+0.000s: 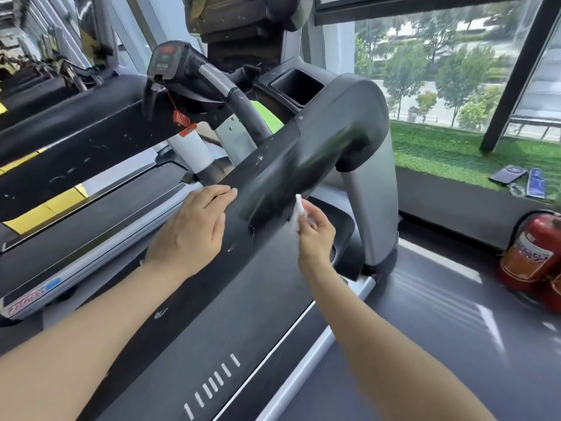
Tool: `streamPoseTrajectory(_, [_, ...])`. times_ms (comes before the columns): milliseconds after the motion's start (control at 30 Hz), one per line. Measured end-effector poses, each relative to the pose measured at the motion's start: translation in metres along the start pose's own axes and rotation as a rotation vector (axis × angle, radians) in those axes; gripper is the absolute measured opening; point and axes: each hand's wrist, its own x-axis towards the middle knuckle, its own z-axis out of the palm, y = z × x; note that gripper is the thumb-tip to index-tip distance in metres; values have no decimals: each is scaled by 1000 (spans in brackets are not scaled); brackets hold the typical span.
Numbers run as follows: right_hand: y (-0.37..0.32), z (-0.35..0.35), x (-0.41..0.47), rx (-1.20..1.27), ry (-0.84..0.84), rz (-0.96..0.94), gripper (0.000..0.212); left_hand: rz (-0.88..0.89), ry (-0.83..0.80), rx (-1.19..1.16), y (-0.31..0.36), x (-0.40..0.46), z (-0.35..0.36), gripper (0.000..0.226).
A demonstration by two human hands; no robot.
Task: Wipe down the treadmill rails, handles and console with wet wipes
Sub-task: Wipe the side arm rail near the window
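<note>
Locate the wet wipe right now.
Head view, centre right: the wet wipe is pinched in the right hand, just under the right side rail, across the rail from the left hand.

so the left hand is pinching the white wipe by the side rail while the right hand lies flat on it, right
Not quite: the hands are swapped. In the head view the right hand pinches the white wipe beside the side rail, while the left hand lies flat on it.

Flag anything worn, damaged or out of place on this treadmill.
The black right handrail is scuffed, with white chips along its surface. Two fire extinguishers lie on their sides on the floor by the window. A phone sits on the turf ledge.
</note>
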Motion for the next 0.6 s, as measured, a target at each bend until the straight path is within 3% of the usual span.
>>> streamPoseTrajectory(100, [3,-4,47,68,166,124,27,-8,-1,9,0,0,0,41])
streamPoseTrajectory(200, [8,1,71,98,207,201,27,-8,-6,24,1,0,-1,42])
streamPoseTrajectory(300, [7,8,65,150,190,195,22,-6,-1,21,1,0,-1,42])
streamPoseTrajectory(600, [25,21,-23,-1,47,210,26,3,31,-35,-2,-1,1,42])
